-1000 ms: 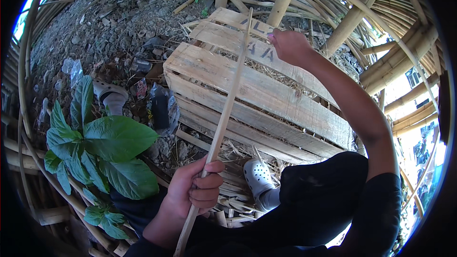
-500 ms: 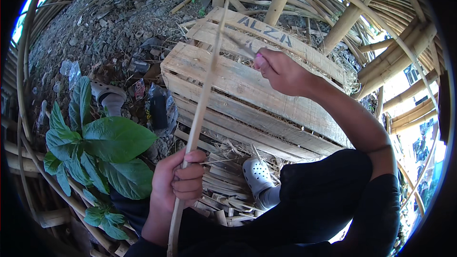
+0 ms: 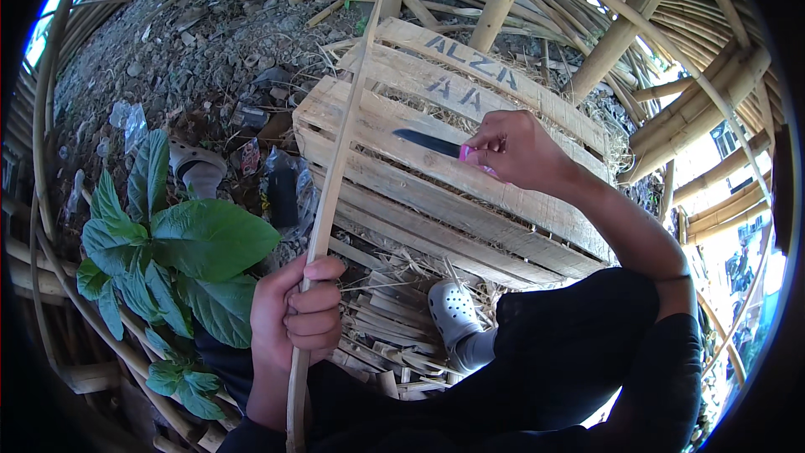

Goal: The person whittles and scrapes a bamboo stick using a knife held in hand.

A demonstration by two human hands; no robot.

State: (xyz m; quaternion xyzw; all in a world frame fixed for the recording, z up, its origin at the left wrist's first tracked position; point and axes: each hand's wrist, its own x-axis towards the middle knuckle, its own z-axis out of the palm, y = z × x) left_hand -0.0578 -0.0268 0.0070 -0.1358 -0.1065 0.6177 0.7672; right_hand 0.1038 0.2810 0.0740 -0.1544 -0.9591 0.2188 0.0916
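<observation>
My left hand (image 3: 293, 306) is wrapped round the lower part of a long, pale bamboo strip (image 3: 337, 164). The strip stands slanted, running from my lap up past the left end of a slatted wooden crate (image 3: 520, 208). Above the crate, my right hand (image 3: 521, 151) is closed on the pink handle of a knife (image 3: 429, 142). Its dark blade points left toward the strip, with a gap between the two. My fingers hide part of the handle.
A broad-leaved green plant (image 3: 205, 242) grows at my left. Bamboo scraps (image 3: 390, 310) lie below the crate, near my white clog (image 3: 453, 312). Bamboo poles (image 3: 501, 2) stand behind it. Rubble and plastic litter (image 3: 130, 124) cover the ground at left.
My right hand has come down and to the right with the knife, whose blade has moved away from the strip. My left hand and the strip have shifted slightly left.
</observation>
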